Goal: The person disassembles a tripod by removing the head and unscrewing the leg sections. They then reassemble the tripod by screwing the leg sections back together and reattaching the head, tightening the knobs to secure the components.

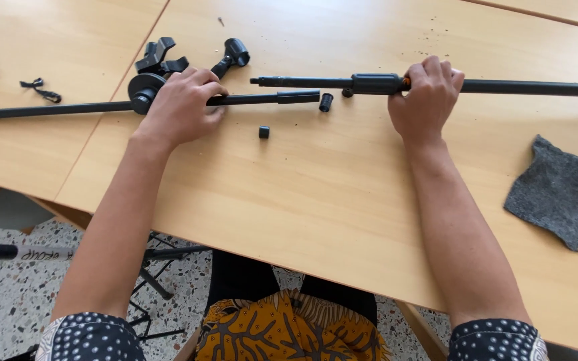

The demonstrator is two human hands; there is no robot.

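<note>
My left hand point(180, 105) rests over a thin black rod point(262, 99) that lies across the wooden table point(289, 200), next to a round black clamp joint point(143, 90). My right hand point(428, 93) grips a second black tube point(530, 87) just right of its thick black collar point(376, 83), where an orange ring shows. Three small black caps lie between the two rods: a cylinder point(326, 101), a smaller knob point(347, 93) and a short cap point(263, 132).
A grey cloth point(556, 190) lies at the right of the table. A black clip holder point(233, 55) and black clamp pieces point(160, 59) sit behind my left hand. Small black ties point(40, 89) lie far left. Black stand legs point(155, 267) are on the speckled floor below.
</note>
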